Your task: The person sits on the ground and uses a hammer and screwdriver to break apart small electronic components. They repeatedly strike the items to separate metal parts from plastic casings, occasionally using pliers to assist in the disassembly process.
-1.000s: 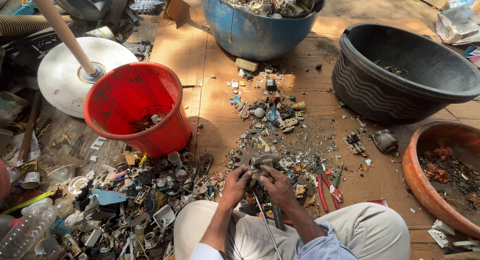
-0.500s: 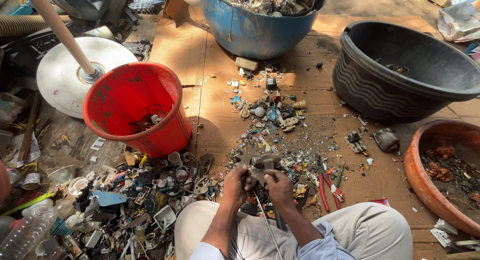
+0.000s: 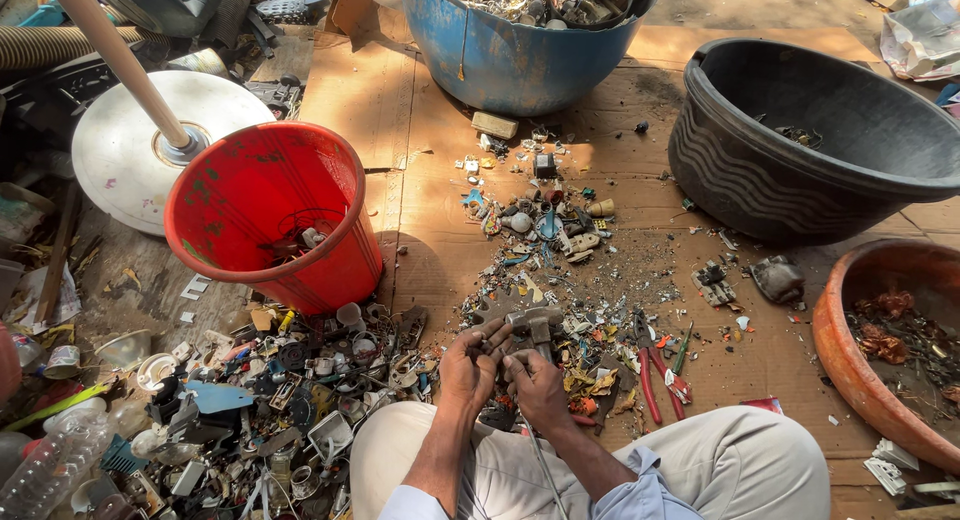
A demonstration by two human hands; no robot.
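Both hands, left (image 3: 470, 365) and right (image 3: 535, 385), around a small metal part (image 3: 530, 325) over scattered scrap (image 3: 560, 230).

Red bucket (image 3: 270, 215), blue tub (image 3: 510, 55), perhaps pliers (image 3: 650, 365).

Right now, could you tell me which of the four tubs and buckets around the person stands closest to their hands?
The red bucket, just left of the left hand; the blue tub, black tub and terracotta bowl sit farther off.

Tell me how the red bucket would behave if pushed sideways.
The red bucket holds only a few scraps at its bottom, so it is probably light and would slide easily on the cardboard. Tall and tapering towards its base, it may tip rather than slide if pushed near the rim.
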